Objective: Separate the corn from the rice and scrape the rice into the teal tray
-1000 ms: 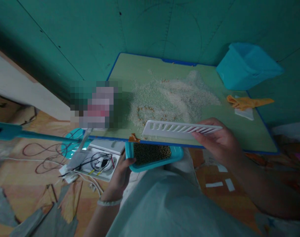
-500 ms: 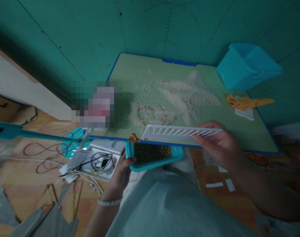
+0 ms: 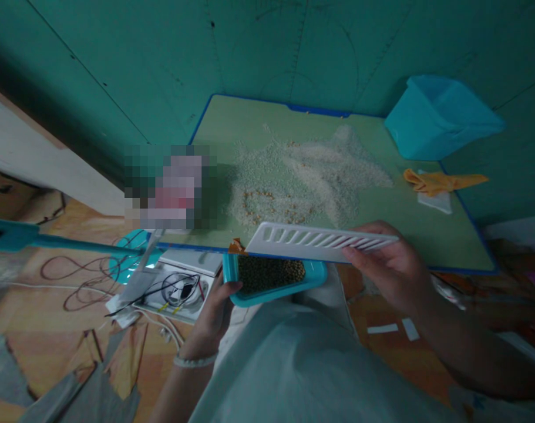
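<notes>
My left hand point(image 3: 218, 305) grips the left end of a teal plastic tub point(image 3: 271, 292) below the table's front edge. Dark green beans point(image 3: 262, 271) fill the tub, with paler yellowish ones at its right side. My right hand point(image 3: 388, 261) is closed on the right end of a white slotted plastic strip point(image 3: 300, 242). That strip lies along the front edge of the table, above the tub. Behind it, white rice grains point(image 3: 337, 164) are spread in a heap, with orange-yellow kernels point(image 3: 271, 211) scattered among the nearer grains.
The green tabletop point(image 3: 245, 117) has a blue rim. A turquoise bin point(image 3: 443, 120) and an orange cloth point(image 3: 438, 182) stand at the right. A blurred-out object point(image 3: 174, 188) is on the left. Cables point(image 3: 179, 288) lie in a white box below, beside a teal pole point(image 3: 86, 244).
The slotted strip has tilted and shifted slightly toward me and left at the table's front edge, its flat face showing more. My left hand and the tub stay put.
</notes>
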Demonstrator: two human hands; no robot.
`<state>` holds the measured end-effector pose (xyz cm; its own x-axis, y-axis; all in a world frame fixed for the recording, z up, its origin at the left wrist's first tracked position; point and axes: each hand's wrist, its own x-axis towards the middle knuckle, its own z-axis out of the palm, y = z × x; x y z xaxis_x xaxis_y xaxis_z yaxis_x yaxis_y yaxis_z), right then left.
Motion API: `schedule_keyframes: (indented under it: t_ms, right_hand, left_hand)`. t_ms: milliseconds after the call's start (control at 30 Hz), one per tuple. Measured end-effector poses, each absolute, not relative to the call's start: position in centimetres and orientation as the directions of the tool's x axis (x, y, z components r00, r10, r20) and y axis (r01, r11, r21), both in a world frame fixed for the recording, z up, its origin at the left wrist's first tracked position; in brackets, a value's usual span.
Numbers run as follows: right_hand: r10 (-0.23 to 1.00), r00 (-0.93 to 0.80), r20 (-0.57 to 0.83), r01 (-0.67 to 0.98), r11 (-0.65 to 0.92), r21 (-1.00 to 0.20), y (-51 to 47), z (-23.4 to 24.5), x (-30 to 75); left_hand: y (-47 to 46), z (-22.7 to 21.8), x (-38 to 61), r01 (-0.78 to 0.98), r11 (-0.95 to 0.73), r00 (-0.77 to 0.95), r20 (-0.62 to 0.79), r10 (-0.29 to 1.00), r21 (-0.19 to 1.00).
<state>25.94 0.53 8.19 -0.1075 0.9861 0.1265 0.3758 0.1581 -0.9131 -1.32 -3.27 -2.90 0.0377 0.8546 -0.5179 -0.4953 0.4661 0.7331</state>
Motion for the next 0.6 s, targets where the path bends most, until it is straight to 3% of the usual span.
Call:
schedule_keyframes:
  t_ms: [333,600]
  right_hand:
    - [0.986,-0.044,0.163,0.375,0.168,-0.912,0.6,7.4,24.3]
    - [0.992,0.073,0.102,0.319,0.073,-0.945,2.5,6.1,25.9]
  left_hand:
    - [-3.2,-2.7,-1.3,-0.516,0.486,0.022,-0.556,0.831,0.706]
    - [-3.1,-3.0,-1.3,-0.523,0.460,0.052,-0.512,0.857,0.717]
